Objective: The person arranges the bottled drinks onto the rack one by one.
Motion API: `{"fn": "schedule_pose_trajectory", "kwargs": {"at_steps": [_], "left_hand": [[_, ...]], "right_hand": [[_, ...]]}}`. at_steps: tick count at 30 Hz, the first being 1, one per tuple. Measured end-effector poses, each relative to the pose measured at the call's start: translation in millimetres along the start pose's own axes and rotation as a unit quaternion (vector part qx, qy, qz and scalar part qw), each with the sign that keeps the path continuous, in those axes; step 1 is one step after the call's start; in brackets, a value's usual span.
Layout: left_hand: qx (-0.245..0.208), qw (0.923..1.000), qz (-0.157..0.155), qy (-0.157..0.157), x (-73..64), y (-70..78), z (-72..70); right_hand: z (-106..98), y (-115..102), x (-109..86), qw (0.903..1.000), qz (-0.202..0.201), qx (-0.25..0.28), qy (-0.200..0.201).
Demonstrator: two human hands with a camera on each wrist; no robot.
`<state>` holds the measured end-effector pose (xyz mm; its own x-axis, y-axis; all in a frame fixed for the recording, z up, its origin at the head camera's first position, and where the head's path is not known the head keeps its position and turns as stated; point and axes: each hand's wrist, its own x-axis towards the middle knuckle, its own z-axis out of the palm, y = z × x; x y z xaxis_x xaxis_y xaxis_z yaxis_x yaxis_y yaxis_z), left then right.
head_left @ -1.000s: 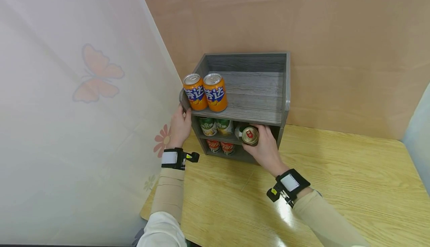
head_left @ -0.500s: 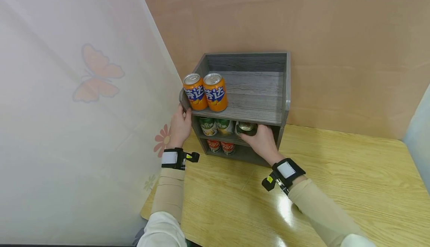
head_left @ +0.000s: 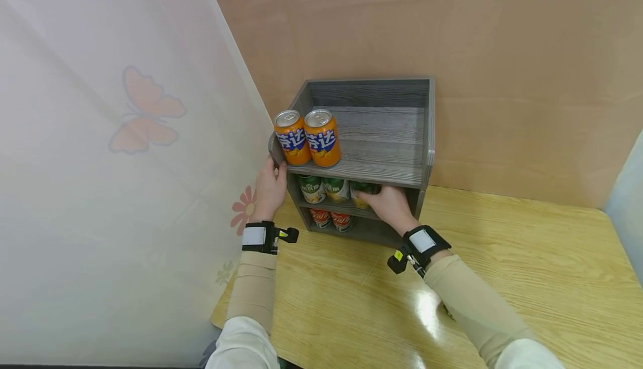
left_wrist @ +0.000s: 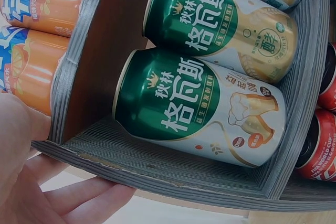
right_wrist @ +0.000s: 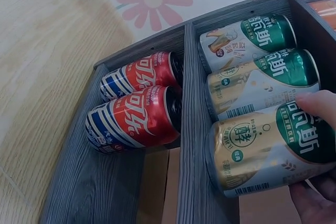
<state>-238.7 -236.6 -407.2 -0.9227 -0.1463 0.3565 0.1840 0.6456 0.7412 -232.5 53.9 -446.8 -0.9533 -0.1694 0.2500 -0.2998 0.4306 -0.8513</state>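
My right hand grips a green, white and gold drink can on the middle level of a small grey wood-grain shelf unit. The thumb lies across the front of the can and the fingers are behind it. This can stands to the right of two similar cans, close beside the nearer one. At the unit's left side, my left hand holds the side panel near the top board, thumb in front and fingers on its outer face.
Two orange soda cans stand at the left of the top level. Below, two red cola cans occupy the left of the bottom level. A pale wood table carries the unit, with a white curtain close on the left.
My right hand has tipped the green can from lid-toward-me to upright and pushed it back onto the middle level beside the other two. The left hand has kept its place.
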Motion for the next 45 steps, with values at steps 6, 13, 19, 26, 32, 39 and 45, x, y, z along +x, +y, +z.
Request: {"fn": "schedule_pose_trajectory", "kwargs": {"at_steps": [6,13,19,26,32,39,45], "left_hand": [[-0.006,1.0000,-0.002,-0.001,-0.9,2.3,-0.5],[-0.009,0.9999,-0.006,-0.004,-1.0,2.7,-0.5],[-0.002,1.0000,-0.006,-0.005,-1.4,2.9,0.0],[-0.009,0.9999,-0.006,-0.004,-1.5,3.0,-0.6],[-0.008,1.0000,-0.002,-0.004,-1.5,3.5,-0.3],[-0.009,1.0000,0.002,-0.003,-2.0,5.7,-0.4],[-0.010,0.9999,-0.005,-0.007,-2.8,6.0,-1.4]], "right_hand": [[-0.5,0.3,0.5,0.9995,0.023,-0.019,-0.011],[-1.3,4.3,3.4,0.9994,0.012,-0.020,-0.026],[-2.1,4.3,2.1,0.9963,0.038,-0.040,-0.066],[-8.6,1.9,-4.4,0.9949,0.045,-0.033,-0.084],[-24.7,-1.5,-15.9,0.9932,0.052,-0.038,-0.096],[-50.7,-8.6,-37.8,0.9875,0.044,-0.040,-0.146],[-75.5,-23.2,-54.7,0.9840,0.021,0.035,-0.174]]}}
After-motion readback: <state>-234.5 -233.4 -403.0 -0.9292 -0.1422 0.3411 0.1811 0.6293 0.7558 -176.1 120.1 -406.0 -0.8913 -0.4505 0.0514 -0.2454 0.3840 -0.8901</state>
